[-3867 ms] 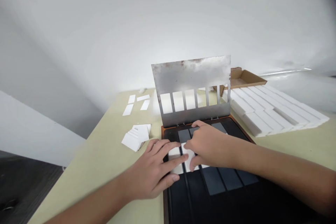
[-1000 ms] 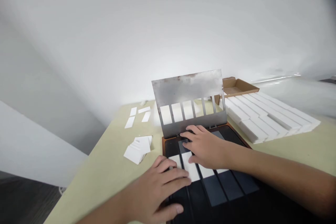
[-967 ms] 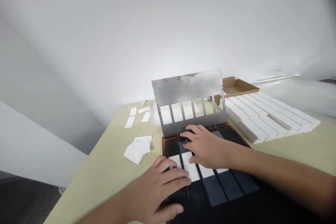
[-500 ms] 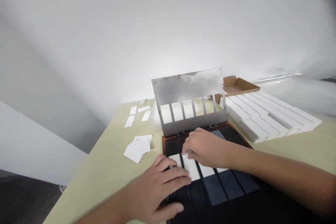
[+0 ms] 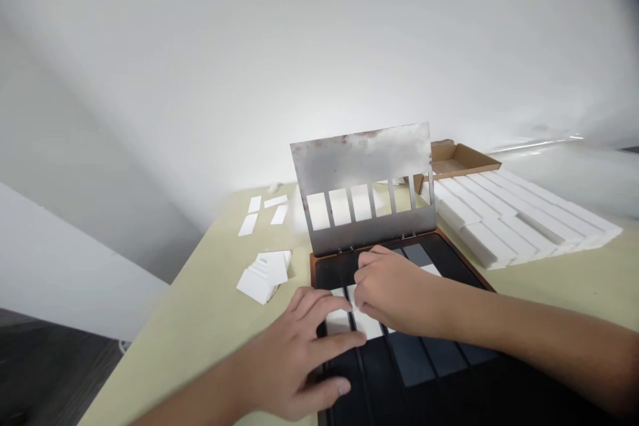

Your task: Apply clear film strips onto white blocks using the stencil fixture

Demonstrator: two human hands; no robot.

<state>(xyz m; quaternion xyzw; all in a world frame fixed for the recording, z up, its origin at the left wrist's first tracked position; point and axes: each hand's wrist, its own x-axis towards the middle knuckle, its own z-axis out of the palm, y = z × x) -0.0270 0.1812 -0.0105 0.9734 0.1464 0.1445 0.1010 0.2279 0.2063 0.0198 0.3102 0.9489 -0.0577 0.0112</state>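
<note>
A black board (image 5: 333,271) with long grooves lies on the table, a hinged metal plate (image 5: 359,158) with rectangular cut-outs standing upright at its far edge. White cards lie flat in a row on the board. My left hand (image 5: 299,353) has its fingers spread, over and beside the leftmost card (image 5: 339,324) and at the near edge of the second card (image 5: 368,327). Bent over the second card's far part, my right hand (image 5: 394,293) has its fingers curled and pressed together. Its fingertips are hidden, so what they pinch cannot be made out. Grey rectangles (image 5: 412,359) show nearer me.
On the table (image 5: 200,319), left of the board, lies a fanned pile of white cards (image 5: 264,275), with several loose cards (image 5: 248,224) behind it. Stacked white strips (image 5: 524,219) fill the right side. A cardboard tray (image 5: 464,158) sits behind them, near the wall.
My left fingers have spread wider, uncovering more of the leftmost card. My right hand has shifted slightly right and its fingers are curled more tightly. The view has moved a little.
</note>
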